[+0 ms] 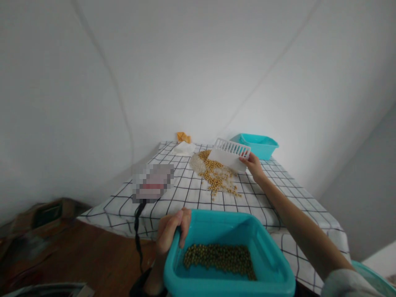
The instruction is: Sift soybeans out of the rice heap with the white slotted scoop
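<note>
My left hand [173, 229] grips the left rim of a teal plastic basin [229, 286], fingers curled over its edge. Yellowish-brown beans [219, 259] cover part of the basin's floor. Reaching across the table, my right hand [253, 166] pinches the right end of a white slotted plastic board [227, 159]. The board is tilted, with its row of slots along the upper edge. Beside and in front of it, loose yellow beans [215, 177] are scattered on the cloth. A patch of pale, rice-like grains [197, 164] lies at their left.
A second teal basin [260, 145] stands at the back right of the checked tablecloth [185, 202]. White paper or cloth [183, 148] and an orange crumpled item [183, 137] lie at the back left. A blurred-out object [154, 182] with a black strap [137, 231] rests front left.
</note>
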The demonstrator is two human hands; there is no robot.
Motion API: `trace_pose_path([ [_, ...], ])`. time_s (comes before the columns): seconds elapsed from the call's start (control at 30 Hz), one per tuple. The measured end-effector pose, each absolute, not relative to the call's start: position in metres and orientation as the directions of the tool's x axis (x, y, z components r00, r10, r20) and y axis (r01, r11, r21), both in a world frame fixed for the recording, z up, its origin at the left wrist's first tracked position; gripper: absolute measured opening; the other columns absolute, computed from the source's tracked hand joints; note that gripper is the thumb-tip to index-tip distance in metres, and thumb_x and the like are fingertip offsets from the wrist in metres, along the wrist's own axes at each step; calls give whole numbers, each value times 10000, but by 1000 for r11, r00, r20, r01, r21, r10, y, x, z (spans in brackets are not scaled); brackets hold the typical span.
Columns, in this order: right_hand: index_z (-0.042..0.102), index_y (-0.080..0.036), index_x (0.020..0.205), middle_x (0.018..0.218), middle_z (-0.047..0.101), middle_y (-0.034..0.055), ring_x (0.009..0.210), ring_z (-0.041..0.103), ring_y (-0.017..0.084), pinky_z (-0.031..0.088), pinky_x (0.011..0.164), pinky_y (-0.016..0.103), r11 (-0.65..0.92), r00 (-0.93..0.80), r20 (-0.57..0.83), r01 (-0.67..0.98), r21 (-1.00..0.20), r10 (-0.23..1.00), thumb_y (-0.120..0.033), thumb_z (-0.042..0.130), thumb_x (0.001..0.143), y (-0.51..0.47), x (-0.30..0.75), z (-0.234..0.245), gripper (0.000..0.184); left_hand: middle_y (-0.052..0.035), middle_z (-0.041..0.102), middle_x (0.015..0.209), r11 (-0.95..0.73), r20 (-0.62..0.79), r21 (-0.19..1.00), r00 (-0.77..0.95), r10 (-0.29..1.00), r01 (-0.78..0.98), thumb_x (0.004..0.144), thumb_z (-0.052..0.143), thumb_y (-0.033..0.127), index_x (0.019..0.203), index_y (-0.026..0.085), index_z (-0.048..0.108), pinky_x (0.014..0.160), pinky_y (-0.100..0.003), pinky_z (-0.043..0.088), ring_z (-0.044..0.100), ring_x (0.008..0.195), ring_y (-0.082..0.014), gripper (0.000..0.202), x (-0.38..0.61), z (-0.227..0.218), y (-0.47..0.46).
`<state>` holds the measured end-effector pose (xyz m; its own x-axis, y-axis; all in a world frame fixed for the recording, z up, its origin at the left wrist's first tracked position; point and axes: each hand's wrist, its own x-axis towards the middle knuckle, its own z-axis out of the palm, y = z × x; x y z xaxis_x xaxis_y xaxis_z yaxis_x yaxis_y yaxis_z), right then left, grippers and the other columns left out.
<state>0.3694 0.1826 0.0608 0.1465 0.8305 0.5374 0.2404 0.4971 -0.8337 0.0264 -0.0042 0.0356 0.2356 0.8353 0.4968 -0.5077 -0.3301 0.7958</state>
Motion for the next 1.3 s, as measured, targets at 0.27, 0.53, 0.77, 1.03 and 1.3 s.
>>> trace_pose_path([
  [0.27, 666, -162, 1177, 1153, 694, 68, 967, 695, 205, 594, 843, 407, 477, 157, 506, 190, -858, 848, -357, 684, 979, 174, 370, 65, 278, -16, 429, 421, -333, 511, 786, 243, 825, -521, 1037, 403, 331, 420, 244, 573, 666, -425, 290, 360, 507, -210, 646, 25, 34, -4],
  [0.53, 685, -154, 1081, 1018, 710, 34, 847, 687, 173, 582, 787, 365, 462, 203, 479, 127, -878, 854, -355, 700, 966, 167, 368, 66, 232, -15, 426, 417, -324, 497, 788, 230, 837, -523, 1018, 434, 375, 408, 244, 565, 666, -427, 282, 368, 507, -206, 637, 27, 34, -5],
  [0.77, 672, -156, 1122, 1072, 699, 49, 889, 690, 181, 591, 793, 372, 463, 281, 475, 111, -879, 834, -365, 676, 984, 168, 371, 66, 250, -15, 426, 422, -323, 494, 795, 241, 835, -514, 1025, 428, 381, 415, 248, 568, 652, -426, 288, 376, 516, -212, 640, 26, 33, -5],
  [1.03, 658, -164, 1204, 1174, 688, 73, 973, 695, 208, 598, 836, 405, 439, 352, 453, 125, -890, 819, -371, 672, 987, 167, 370, 64, 300, -26, 444, 418, -342, 480, 830, 254, 840, -441, 1025, 417, 406, 402, 244, 545, 639, -428, 306, 395, 505, -211, 656, 22, 37, -6],
  [1.3, 635, -176, 1278, 1267, 663, 92, 1053, 686, 235, 594, 883, 443, 382, 308, 405, 134, -914, 861, -374, 671, 987, 168, 370, 64, 354, -24, 420, 415, -355, 500, 812, 240, 832, -463, 1031, 411, 382, 412, 242, 550, 587, -424, 278, 365, 502, -209, 649, 23, 39, -8],
])
